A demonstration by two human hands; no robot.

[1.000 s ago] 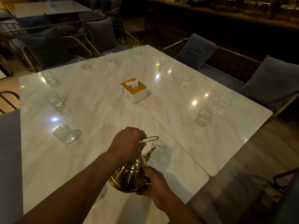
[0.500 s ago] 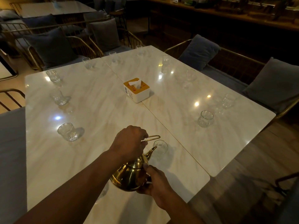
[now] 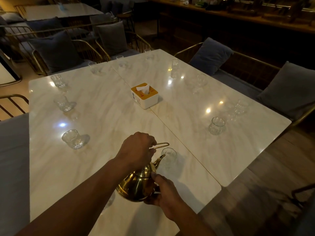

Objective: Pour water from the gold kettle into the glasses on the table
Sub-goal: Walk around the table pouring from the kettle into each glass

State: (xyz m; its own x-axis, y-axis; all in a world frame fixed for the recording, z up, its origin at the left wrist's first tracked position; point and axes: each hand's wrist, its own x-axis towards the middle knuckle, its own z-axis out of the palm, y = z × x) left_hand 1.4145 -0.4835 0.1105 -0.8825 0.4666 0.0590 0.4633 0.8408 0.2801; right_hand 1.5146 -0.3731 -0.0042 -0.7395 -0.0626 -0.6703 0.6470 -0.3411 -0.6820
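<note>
Almost nothing has moved since the earlier frames. My head view has drifted a little, so the worktop (image 3: 102,116) sits slightly further right. The kettle, both hands and the glass under the spout are where they were.

In the head view, the gold kettle (image 3: 136,186) is held in the air just above the near edge of the worktop, tipped forward towards its spout (image 3: 159,161). My left hand (image 3: 136,149) reaches in from the lower left, its fingers (image 3: 152,144) clenched round the thin wire handle (image 3: 162,145) above the lid. My right hand (image 3: 163,193) cups the kettle's right side and base, thumb pressed on its shoulder, fingers curled underneath.

The spout tip reaches the near rim of the nearest glass (image 3: 168,156), which stands upright just beside the seam between the two marble slabs. I cannot tell whether water is running or how full it is.

The kettle is polished gold, round-bodied, with a curved narrow spout and bright reflections on its belly.

Other glasses (image 3: 72,138) ring the worktop's edges, well apart, and one more shows partly under my left forearm (image 3: 110,200). A white and orange tissue box (image 3: 144,95) sits on the seam near the middle.
</note>
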